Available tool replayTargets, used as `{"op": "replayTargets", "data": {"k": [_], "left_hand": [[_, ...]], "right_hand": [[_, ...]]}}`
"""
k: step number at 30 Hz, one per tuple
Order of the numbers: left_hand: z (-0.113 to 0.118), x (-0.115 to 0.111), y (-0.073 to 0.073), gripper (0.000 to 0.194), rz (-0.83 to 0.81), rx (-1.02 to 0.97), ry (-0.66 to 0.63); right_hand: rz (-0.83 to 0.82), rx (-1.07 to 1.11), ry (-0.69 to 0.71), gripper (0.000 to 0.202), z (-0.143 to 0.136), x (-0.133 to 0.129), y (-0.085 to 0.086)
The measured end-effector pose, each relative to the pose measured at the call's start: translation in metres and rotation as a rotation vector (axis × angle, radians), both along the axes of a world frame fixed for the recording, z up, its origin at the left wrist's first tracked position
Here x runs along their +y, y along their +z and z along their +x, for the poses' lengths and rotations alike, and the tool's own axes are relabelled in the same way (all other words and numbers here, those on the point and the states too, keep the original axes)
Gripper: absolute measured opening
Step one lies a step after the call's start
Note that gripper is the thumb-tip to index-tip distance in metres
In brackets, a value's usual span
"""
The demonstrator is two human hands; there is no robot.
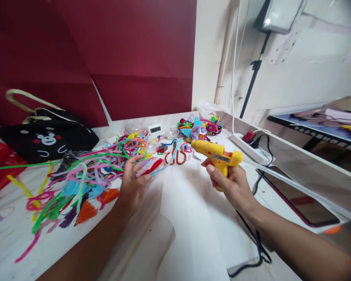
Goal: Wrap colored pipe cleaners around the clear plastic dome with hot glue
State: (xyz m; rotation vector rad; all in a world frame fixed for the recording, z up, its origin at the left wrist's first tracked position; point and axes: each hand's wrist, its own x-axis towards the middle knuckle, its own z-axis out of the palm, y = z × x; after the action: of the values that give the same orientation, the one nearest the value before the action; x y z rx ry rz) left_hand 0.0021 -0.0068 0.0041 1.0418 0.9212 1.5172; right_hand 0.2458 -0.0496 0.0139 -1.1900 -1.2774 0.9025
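Note:
My right hand (pixel 229 185) grips a yellow hot glue gun (pixel 213 152) by its handle, nozzle pointing left. My left hand (pixel 133 185) is closed around a small rounded craft piece (pixel 150 167) in pink, red, orange and lilac strands; a light blue strand sticks out from it. The two hands are apart, with white paper (pixel 190 218) below and between them. Just beyond the craft piece lie scissors (pixel 179 157) with reddish-brown handles. To its left spreads a heap of coloured pipe cleaners (pixel 96 166), with tassels (pixel 87 212) at its near edge.
Finished-looking colourful crafts (pixel 197 128) sit at the back beside a small digital clock (pixel 155 129). A black bag (pixel 46 136) stands at left. On the right are a power strip (pixel 248 148), a phone (pixel 298 197) and a black cable (pixel 259 244) hanging near my right forearm.

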Motion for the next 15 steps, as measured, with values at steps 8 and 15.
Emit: {"op": "replayTargets", "data": {"k": [8, 15], "left_hand": [[-0.002, -0.001, 0.002, 0.060, 0.088, -0.029, 0.010], [-0.001, -0.007, 0.005, 0.060, 0.126, -0.037, -0.016]], "right_hand": [[-0.322, 0.047, 0.339, 0.039, -0.007, 0.013, -0.004], [-0.467, 0.170, 0.501, 0.021, -0.011, 0.020, -0.027]]}}
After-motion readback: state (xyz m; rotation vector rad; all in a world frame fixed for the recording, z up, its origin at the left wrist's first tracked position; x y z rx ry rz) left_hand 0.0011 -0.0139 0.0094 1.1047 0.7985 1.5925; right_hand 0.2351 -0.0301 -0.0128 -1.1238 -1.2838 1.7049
